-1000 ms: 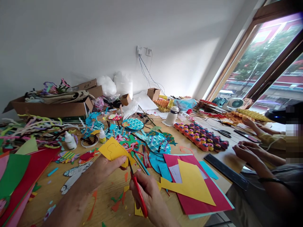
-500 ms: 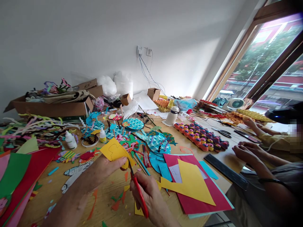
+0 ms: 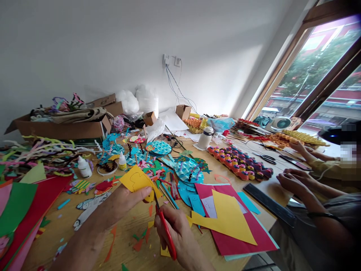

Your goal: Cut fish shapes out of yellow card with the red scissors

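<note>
Pinched in my left hand (image 3: 134,199) is a piece of yellow paper (image 3: 135,178) with a pencilled outline on it. My right hand (image 3: 176,227) grips red-handled scissors (image 3: 167,230), whose blades meet the paper's right edge close to my left thumb. Beneath my hands, orange and green paper scraps (image 3: 138,244) lie scattered on the wooden table. Right of my right hand, a larger yellow sheet (image 3: 231,218) with a cut-out corner rests on red paper (image 3: 207,194). My fingers hide part of the scissor handles.
Glue bottles (image 3: 84,167), paper fish (image 3: 81,186) and blue woven paper discs (image 3: 188,169) stand or lie beyond my hands. Farther right are a painted egg tray (image 3: 239,162), a black ruler-like bar (image 3: 269,205) and another person's hands (image 3: 296,182). A cardboard box (image 3: 62,128) sits back left.
Almost nothing differs. My hands, the yellow paper and the scissors stay in nearly the same place, with only a slight shift of the scissors.
</note>
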`<action>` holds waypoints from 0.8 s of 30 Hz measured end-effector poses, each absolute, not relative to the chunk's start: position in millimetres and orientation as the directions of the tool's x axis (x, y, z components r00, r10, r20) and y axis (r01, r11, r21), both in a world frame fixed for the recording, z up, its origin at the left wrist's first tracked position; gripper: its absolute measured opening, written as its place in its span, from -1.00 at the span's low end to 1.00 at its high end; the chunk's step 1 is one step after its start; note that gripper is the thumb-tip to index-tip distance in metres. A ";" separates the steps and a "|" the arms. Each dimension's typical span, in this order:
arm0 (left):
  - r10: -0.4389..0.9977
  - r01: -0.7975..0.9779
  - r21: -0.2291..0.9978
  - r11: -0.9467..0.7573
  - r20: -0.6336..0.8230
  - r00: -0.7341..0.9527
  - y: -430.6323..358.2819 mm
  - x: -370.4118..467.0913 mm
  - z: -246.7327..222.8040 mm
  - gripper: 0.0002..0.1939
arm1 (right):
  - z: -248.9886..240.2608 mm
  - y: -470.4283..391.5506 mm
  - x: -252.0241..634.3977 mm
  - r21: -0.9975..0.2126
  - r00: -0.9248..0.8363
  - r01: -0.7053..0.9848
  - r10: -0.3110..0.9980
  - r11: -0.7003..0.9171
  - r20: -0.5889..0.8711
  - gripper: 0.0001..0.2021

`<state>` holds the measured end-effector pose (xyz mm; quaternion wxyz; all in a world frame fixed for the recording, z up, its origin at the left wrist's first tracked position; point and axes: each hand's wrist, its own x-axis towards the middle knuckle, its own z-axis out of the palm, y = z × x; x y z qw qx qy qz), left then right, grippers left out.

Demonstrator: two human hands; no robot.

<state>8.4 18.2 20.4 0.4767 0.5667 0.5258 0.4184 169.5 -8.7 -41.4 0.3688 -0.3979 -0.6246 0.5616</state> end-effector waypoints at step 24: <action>0.999 0.054 0.998 0.042 -0.043 0.023 16.7 17.0 17.5 -0.85 | -44.6 -9.2 168.9 -1.000 -0.421 -0.008 0.907 0.012 0.015 -0.60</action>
